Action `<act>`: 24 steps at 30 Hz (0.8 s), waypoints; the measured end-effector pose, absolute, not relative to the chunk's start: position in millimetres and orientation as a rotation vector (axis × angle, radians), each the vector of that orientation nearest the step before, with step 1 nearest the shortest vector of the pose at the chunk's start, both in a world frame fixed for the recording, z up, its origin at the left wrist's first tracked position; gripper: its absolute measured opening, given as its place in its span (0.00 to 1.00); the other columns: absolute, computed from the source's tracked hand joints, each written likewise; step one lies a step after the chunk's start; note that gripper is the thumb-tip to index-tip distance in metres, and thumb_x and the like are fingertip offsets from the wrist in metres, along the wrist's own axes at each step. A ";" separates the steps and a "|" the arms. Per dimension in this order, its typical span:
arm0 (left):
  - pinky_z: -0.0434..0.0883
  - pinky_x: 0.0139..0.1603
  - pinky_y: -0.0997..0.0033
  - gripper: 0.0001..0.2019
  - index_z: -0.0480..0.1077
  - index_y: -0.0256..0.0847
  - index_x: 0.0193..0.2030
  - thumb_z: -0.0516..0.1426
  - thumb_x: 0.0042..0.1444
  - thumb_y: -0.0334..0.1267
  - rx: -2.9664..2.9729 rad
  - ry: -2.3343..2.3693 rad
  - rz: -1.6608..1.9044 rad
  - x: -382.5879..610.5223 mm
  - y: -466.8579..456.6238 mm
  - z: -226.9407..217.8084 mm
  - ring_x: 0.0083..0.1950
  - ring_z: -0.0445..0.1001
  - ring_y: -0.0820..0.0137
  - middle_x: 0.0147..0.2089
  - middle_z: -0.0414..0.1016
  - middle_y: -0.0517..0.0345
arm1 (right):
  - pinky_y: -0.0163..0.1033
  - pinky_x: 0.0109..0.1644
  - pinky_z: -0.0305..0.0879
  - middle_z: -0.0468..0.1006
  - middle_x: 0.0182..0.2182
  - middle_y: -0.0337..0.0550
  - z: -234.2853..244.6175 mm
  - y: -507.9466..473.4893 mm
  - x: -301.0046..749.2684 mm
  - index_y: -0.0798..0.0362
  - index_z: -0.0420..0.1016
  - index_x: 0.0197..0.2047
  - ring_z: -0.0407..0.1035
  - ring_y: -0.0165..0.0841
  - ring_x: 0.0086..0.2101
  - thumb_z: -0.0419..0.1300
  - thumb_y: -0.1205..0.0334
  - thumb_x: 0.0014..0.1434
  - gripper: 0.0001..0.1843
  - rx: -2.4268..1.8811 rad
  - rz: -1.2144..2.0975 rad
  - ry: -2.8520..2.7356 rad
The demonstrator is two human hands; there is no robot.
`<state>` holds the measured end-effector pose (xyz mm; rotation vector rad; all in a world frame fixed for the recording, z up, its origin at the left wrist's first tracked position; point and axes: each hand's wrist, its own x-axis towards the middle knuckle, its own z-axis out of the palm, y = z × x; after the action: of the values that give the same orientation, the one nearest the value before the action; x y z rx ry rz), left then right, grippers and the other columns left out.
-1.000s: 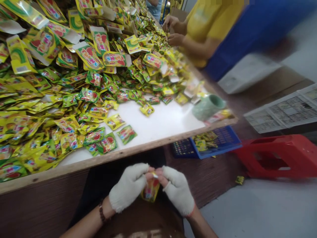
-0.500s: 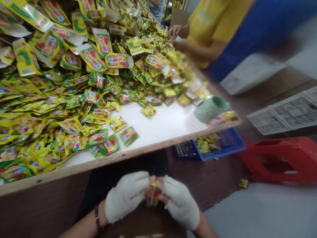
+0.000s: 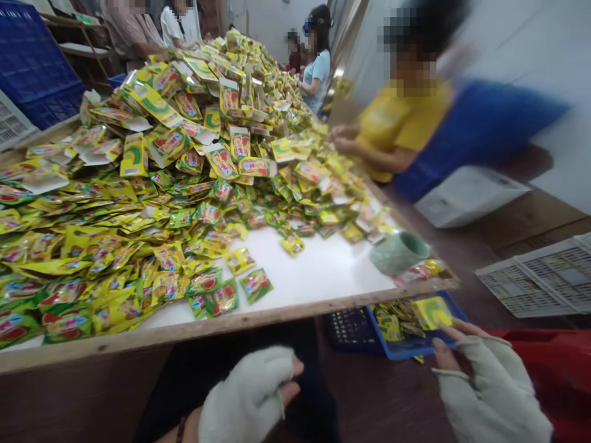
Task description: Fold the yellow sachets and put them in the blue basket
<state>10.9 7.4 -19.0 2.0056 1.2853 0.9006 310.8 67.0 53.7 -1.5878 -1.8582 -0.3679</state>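
My right hand (image 3: pixel 484 387), in a white fingerless glove, reaches out to the right with its fingers spread, just below a yellow packet (image 3: pixel 433 312) that hangs over the blue basket (image 3: pixel 406 347); the packet is blurred and sits at my fingertips, apart from them. The basket holds several more yellow and green packets. My left hand (image 3: pixel 252 397), also gloved, stays low by my lap under the table edge, fingers curled loosely with nothing seen in them. A big heap of yellow-green sachets (image 3: pixel 152 203) covers the white table (image 3: pixel 323 271).
A green ceramic cup (image 3: pixel 399 252) lies on its side near the table's right corner. A person in a yellow shirt (image 3: pixel 392 132) works at the right side; others sit further back. White crates (image 3: pixel 540 277) and a red stool (image 3: pixel 558 369) are on the floor, a blue crate (image 3: pixel 32 67) far left.
My hands, which together held a packet in my lap, have parted. The right hand swung out right toward the blue basket and the packet left it. The view tilted up.
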 end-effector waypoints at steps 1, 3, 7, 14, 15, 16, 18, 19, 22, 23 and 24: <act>0.75 0.48 0.77 0.12 0.76 0.47 0.46 0.55 0.58 0.37 2.049 1.281 0.907 9.4 10.6 -14.7 0.47 0.79 0.67 0.45 0.81 0.54 | 0.51 0.49 0.66 0.75 0.42 0.52 57.0 72.0 306.6 0.53 0.75 0.46 0.71 0.45 0.42 0.54 0.54 0.61 0.15 -1.559 -0.351 -1.858; 0.75 0.46 0.78 0.12 0.76 0.48 0.45 0.54 0.59 0.36 2.151 1.267 0.912 6.2 18.7 -5.9 0.46 0.79 0.68 0.45 0.81 0.54 | 0.48 0.48 0.68 0.76 0.41 0.49 53.3 86.2 285.7 0.52 0.74 0.45 0.72 0.42 0.42 0.54 0.58 0.62 0.12 -1.431 -0.212 -1.920; 0.73 0.51 0.75 0.13 0.75 0.47 0.48 0.53 0.60 0.36 2.285 1.403 0.972 -9.7 36.5 7.2 0.49 0.78 0.67 0.49 0.79 0.54 | 0.45 0.53 0.69 0.76 0.46 0.49 23.0 140.6 225.9 0.51 0.71 0.50 0.71 0.39 0.49 0.53 0.65 0.62 0.14 -1.190 0.186 -2.048; 0.65 0.63 0.55 0.16 0.72 0.50 0.53 0.55 0.58 0.41 2.410 1.880 0.771 -77.9 47.5 9.5 0.61 0.68 0.57 0.59 0.72 0.54 | 0.55 0.61 0.58 0.66 0.57 0.62 4.5 237.8 134.4 0.58 0.63 0.61 0.60 0.49 0.58 0.62 0.60 0.53 0.33 -1.528 0.477 -2.318; 0.64 0.63 0.51 0.17 0.72 0.50 0.54 0.55 0.57 0.42 2.413 1.971 0.739 -84.7 47.4 6.5 0.62 0.67 0.55 0.60 0.71 0.53 | 0.57 0.61 0.56 0.65 0.58 0.64 5.3 241.9 120.3 0.58 0.64 0.60 0.58 0.52 0.60 0.63 0.58 0.52 0.33 -1.520 0.484 -2.332; 0.64 0.62 0.49 0.19 0.71 0.50 0.55 0.56 0.56 0.43 2.416 2.046 0.706 -89.5 47.5 3.1 0.62 0.66 0.53 0.61 0.70 0.51 | 0.59 0.62 0.53 0.63 0.60 0.64 6.1 243.6 105.6 0.57 0.65 0.60 0.55 0.54 0.61 0.64 0.57 0.51 0.34 -1.497 0.492 -2.345; 0.64 0.61 0.48 0.21 0.70 0.50 0.57 0.57 0.55 0.45 2.430 2.122 0.617 -93.3 49.0 -4.1 0.62 0.66 0.52 0.63 0.68 0.51 | 0.62 0.63 0.48 0.58 0.63 0.64 8.0 242.6 74.7 0.55 0.63 0.62 0.48 0.57 0.64 0.65 0.55 0.50 0.37 -1.465 0.531 -2.387; 0.63 0.61 0.47 0.23 0.69 0.51 0.58 0.57 0.54 0.46 2.435 2.126 0.563 -93.3 50.5 -7.7 0.62 0.67 0.52 0.63 0.68 0.51 | 0.63 0.64 0.46 0.56 0.65 0.63 9.1 241.2 58.9 0.55 0.61 0.63 0.45 0.57 0.65 0.65 0.54 0.51 0.39 -1.447 0.570 -2.416; 0.62 0.60 0.44 0.23 0.70 0.55 0.57 0.58 0.53 0.49 2.424 2.104 0.416 -94.7 56.9 -20.3 0.60 0.68 0.50 0.62 0.70 0.53 | 0.65 0.64 0.44 0.50 0.67 0.63 13.8 238.9 14.9 0.54 0.56 0.66 0.42 0.57 0.66 0.62 0.54 0.54 0.40 -1.358 0.731 -2.433; 0.62 0.59 0.44 0.22 0.71 0.55 0.56 0.58 0.53 0.50 2.424 2.086 0.381 -97.4 59.5 -25.9 0.60 0.69 0.49 0.61 0.70 0.52 | 0.64 0.64 0.46 0.50 0.68 0.62 15.5 239.0 2.8 0.54 0.56 0.66 0.44 0.56 0.66 0.62 0.56 0.54 0.39 -1.328 0.766 -2.407; 0.62 0.59 0.43 0.22 0.71 0.56 0.56 0.57 0.54 0.51 2.432 2.060 0.356 -101.4 62.2 -32.3 0.60 0.69 0.49 0.61 0.70 0.52 | 0.62 0.63 0.49 0.51 0.67 0.61 17.0 239.3 -7.3 0.53 0.56 0.66 0.47 0.55 0.65 0.61 0.58 0.54 0.38 -1.304 0.783 -2.382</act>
<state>-101.4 62.2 -32.3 2.4318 2.0604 0.3557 -7.3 239.3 17.0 -1.3044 -2.3821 0.7829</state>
